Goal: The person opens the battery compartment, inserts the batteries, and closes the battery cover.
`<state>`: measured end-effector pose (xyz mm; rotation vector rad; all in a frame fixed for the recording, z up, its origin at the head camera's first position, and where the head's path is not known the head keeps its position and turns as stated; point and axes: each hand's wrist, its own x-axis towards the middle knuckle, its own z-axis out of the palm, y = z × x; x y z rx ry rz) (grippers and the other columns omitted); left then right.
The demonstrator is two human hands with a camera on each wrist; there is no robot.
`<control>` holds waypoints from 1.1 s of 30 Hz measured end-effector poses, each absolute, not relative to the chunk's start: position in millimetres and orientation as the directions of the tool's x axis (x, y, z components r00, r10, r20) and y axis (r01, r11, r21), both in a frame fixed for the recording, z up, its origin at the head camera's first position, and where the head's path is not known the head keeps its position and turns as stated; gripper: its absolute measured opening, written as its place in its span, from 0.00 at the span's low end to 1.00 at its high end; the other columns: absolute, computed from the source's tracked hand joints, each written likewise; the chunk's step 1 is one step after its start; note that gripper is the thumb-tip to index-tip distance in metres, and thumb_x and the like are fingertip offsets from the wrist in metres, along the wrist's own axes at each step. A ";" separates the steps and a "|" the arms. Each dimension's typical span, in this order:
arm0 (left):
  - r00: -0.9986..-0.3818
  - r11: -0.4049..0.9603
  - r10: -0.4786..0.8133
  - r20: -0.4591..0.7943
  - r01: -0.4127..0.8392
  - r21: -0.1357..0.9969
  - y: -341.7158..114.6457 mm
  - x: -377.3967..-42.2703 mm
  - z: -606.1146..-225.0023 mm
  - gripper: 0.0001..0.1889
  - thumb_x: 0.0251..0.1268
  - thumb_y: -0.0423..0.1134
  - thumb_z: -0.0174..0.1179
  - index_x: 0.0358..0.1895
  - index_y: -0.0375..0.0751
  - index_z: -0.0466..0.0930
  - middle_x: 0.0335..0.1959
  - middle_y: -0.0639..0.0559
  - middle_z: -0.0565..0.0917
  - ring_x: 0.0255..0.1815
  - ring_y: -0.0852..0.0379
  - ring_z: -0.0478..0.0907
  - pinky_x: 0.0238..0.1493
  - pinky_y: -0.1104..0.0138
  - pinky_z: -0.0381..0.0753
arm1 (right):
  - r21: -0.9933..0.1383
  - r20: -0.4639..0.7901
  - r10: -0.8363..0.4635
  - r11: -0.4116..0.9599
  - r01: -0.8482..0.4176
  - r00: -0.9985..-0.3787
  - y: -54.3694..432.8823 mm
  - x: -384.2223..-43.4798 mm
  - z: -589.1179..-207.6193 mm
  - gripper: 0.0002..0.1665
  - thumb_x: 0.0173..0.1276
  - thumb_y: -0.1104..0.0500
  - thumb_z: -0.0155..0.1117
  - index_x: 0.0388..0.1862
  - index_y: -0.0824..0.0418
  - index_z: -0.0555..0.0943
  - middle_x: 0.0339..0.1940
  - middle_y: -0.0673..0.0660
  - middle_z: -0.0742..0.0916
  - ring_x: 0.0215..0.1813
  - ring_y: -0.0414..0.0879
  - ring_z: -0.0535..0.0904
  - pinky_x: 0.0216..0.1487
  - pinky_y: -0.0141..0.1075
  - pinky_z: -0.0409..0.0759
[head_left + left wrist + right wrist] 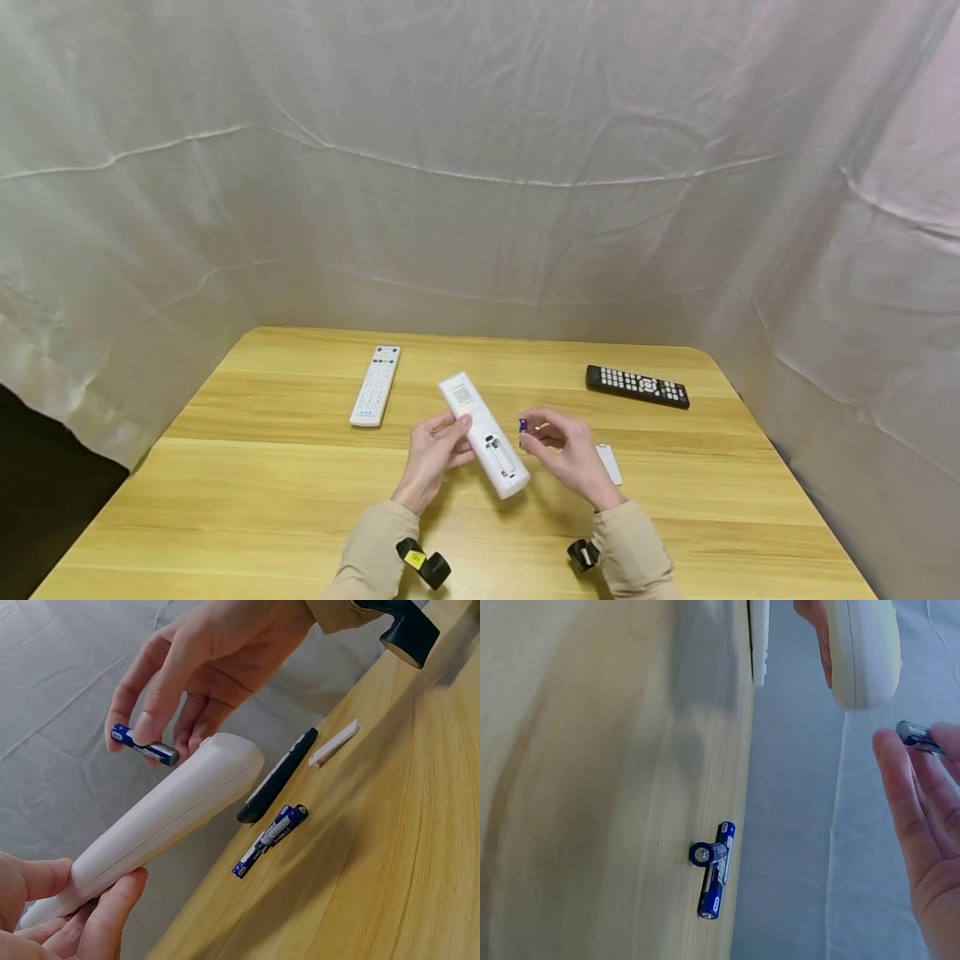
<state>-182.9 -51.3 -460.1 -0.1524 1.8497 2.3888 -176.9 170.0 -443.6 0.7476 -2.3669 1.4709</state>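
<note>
In the head view my left hand (435,454) grips a white remote control (480,410), its back turned up and tilted. Near its lower end the battery compartment (501,456) lies uncovered. My right hand (567,450) pinches a blue battery (142,745) between thumb and fingers, just right of the remote and apart from it. More blue batteries (718,874) lie crossed on the table in the right wrist view; the right hand hides them in the head view. A small white battery cover (609,464) lies on the table beside the right hand.
Another white remote (376,385) lies face up at the back left of the wooden table (262,483). A black remote (637,386) lies at the back right. Grey-white cloth (480,233) hangs behind the table and along both sides.
</note>
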 end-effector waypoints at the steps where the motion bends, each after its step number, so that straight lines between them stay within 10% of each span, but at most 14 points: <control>1: -0.988 -0.247 0.030 -0.149 -0.152 0.957 -51.3 -182.8 -460.2 0.25 0.73 0.37 0.59 0.65 0.23 0.69 0.47 0.31 0.87 0.30 0.61 0.87 0.40 0.67 0.93 | -0.750 0.484 -0.285 0.352 -0.560 -0.827 169.0 -176.7 -443.9 0.14 0.66 0.68 0.69 0.51 0.66 0.83 0.38 0.63 0.89 0.38 0.51 0.90 0.42 0.33 0.92; 12: -0.989 -0.250 0.023 -0.144 -0.145 0.957 -51.6 -181.9 -460.3 0.25 0.73 0.37 0.60 0.65 0.23 0.69 0.48 0.31 0.87 0.31 0.61 0.87 0.40 0.67 0.93 | -0.612 0.612 -0.330 0.377 -0.695 -0.718 152.1 -173.3 -444.2 0.16 0.59 0.73 0.71 0.47 0.68 0.81 0.34 0.60 0.91 0.34 0.47 0.88 0.39 0.33 0.92; 33: -0.991 -0.296 -0.004 -0.133 -0.126 0.947 -50.3 -182.3 -457.9 0.24 0.71 0.36 0.62 0.63 0.23 0.71 0.49 0.29 0.86 0.33 0.60 0.88 0.40 0.67 0.92 | -0.481 0.488 -0.387 0.628 -0.611 -0.782 128.7 -154.8 -440.9 0.14 0.58 0.70 0.73 0.43 0.64 0.82 0.33 0.62 0.91 0.30 0.47 0.88 0.31 0.20 0.84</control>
